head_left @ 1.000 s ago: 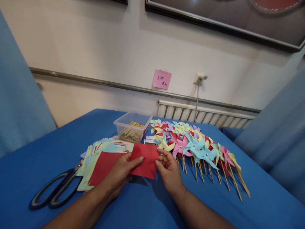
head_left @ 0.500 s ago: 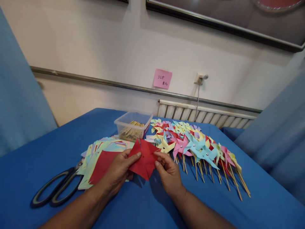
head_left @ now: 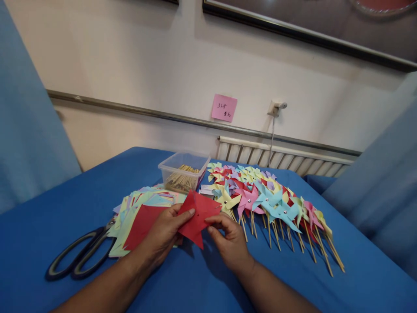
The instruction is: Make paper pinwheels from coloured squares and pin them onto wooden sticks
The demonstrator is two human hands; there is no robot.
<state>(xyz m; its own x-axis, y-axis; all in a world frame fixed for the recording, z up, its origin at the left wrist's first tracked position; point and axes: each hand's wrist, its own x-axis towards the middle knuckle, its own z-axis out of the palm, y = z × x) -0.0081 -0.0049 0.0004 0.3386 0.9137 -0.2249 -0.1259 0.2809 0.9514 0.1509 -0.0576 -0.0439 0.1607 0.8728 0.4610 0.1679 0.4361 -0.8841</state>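
Note:
A red paper square with slits cut in from its corners (head_left: pixel 202 209) is held above the table, a small dark hole at its middle. My left hand (head_left: pixel 169 226) pinches its left side, thumb on top and fingers beneath. At the right edge, the thumb and forefinger of my right hand (head_left: pixel 228 239) grip a corner flap that bends inward. Another red sheet (head_left: pixel 143 224) lies under my left wrist, on top of a pile of pastel paper sheets (head_left: pixel 125 217). Large dark-handled scissors (head_left: pixel 80 256) lie left of the pile, their blades partly hidden by paper.
A clear plastic box (head_left: pixel 166 169) of thin sticks (head_left: pixel 182 177) stands behind the pile. Many finished paper pinwheels on sticks (head_left: pixel 267 199) lie in rows at the right. Blue cloth covers the table (head_left: pixel 107 178); a radiator (head_left: pixel 254 152) is behind it.
My right hand has shifted slightly left and bent the right corner of the red square inward. My left hand keeps its hold. The view has moved slightly.

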